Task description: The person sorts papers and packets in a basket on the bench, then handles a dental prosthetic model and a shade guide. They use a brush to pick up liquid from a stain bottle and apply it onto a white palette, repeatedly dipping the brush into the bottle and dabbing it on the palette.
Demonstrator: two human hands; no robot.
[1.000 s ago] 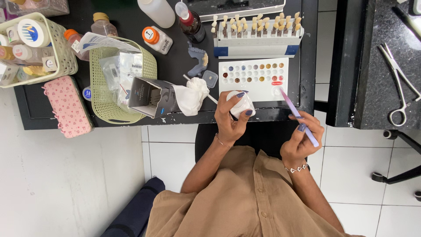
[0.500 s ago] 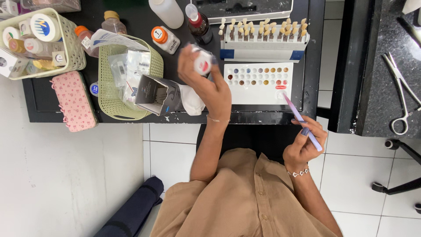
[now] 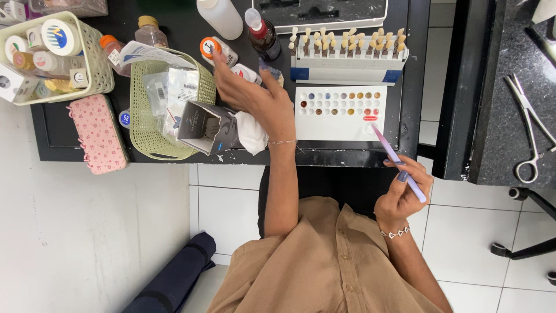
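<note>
My left hand reaches across the black table, fingers curled over a small white jar; its index fingertip touches an orange-lidded jar. My right hand stays near my lap, off the table's front edge, and holds a thin purple brush. The brush tip points at the lower right corner of a white palette with several wells of colour. Behind the palette stands a rack of tooth-shaped shade tabs.
A green basket holds packets, with a grey carton and white tissue beside it. A second basket of jars, a pink case and bottles lie left and back. Metal forceps rest on the right counter.
My left hand carried the small white jar from near my chest up over the table and has now lowered it at the back by the other jars. The right hand barely moved.
</note>
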